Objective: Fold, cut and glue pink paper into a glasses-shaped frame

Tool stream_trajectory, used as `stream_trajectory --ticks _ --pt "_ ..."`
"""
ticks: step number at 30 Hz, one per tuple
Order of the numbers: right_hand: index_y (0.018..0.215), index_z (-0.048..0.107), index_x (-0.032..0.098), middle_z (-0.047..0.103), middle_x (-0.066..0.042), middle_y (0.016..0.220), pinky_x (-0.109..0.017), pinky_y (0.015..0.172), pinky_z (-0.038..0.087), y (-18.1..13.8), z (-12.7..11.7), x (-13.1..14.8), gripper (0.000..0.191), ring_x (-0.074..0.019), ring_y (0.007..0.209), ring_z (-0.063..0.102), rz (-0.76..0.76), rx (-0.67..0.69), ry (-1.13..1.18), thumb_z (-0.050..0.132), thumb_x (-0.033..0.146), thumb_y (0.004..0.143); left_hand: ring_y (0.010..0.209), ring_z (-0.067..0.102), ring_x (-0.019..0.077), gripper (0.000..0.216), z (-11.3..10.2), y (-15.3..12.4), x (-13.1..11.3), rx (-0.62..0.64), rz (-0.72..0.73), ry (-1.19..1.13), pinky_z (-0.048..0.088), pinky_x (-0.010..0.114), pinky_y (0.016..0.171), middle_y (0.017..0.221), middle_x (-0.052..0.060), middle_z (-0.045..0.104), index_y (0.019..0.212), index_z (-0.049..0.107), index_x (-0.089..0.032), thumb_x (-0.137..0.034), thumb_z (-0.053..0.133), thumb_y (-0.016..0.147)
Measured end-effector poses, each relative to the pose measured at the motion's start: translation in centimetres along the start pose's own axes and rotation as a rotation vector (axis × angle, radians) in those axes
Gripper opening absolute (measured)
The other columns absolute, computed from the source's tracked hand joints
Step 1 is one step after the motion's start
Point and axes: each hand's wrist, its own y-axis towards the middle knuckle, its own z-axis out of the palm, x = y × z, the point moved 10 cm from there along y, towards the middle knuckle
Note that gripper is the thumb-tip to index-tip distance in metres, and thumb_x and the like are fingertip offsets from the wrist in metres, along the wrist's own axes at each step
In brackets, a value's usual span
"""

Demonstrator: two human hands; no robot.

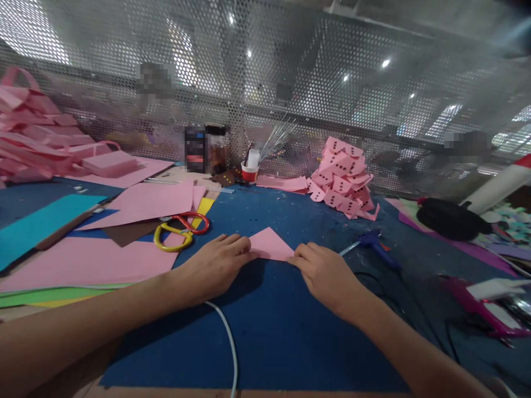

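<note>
Leftmost, on a clock centred on the small pink paper triangle [271, 246], a heap of pink paper pieces with looped handles [39, 132] sits at ten o'clock, with a turquoise rectangular sheet [62, 218] at nine. Nearer in, also toward nine, lie scissors with one red and one yellow handle loop [188, 243]. Next comes the left hand [218, 265], its grip clamped on the triangle's left corner — thumb and fingers pinched together. The triangle itself points toward twelve over the dark-blue bench [265, 331]; whether it touches the surface, I cannot tell. At its three o'clock, the right hand [327, 276] has its grip clamped on the right corner — likewise pinched. A stack of black-dotted pink paper pieces [342, 179] stands between one and two, then a blue glue gun [379, 250] at three.
</note>
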Motion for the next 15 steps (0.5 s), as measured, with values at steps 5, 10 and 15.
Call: stream_trajectory --ticks 5,10,15 --pt "0.095 0.066 0.019 0.062 -0.003 0.092 -0.03 0.069 0.039 -0.2 -0.4 -0.9 0.025 -0.0169 0.082 0.052 0.047 -0.004 0.016 0.047 0.006 0.088 0.09 0.053 0.0202 0.04 0.0 0.0 0.1 -0.017 0.0 -0.002 0.045 0.035 0.084 0.101 0.008 0.057 0.122 0.057 -0.021 -0.007 0.042 0.089" --pt "0.092 0.067 0.019 0.062 -0.003 0.091 -0.029 0.068 0.04 -0.4 -0.6 -1.1 0.023 -0.0155 0.083 0.055 0.064 -0.005 0.019 0.047 0.007 0.089 0.088 0.053 0.0201 0.039 -0.1 -0.2 0.1 -0.022 0.001 -0.008 0.047 0.034 0.082 0.097 0.007 0.056 0.12 0.058 -0.02 -0.005 0.042 0.088" --pt "0.092 0.067 0.017 0.061 -0.004 0.09 -0.028 0.067 0.041 -0.3 -0.5 -1.5 0.023 -0.0156 0.084 0.056 0.091 -0.005 0.01 0.046 0.008 0.09 0.09 0.054 0.0196 0.038 -0.1 -0.4 0.2 -0.001 -0.013 -0.01 0.048 0.033 0.081 0.097 0.007 0.056 0.119 0.058 -0.019 -0.004 0.04 0.089"
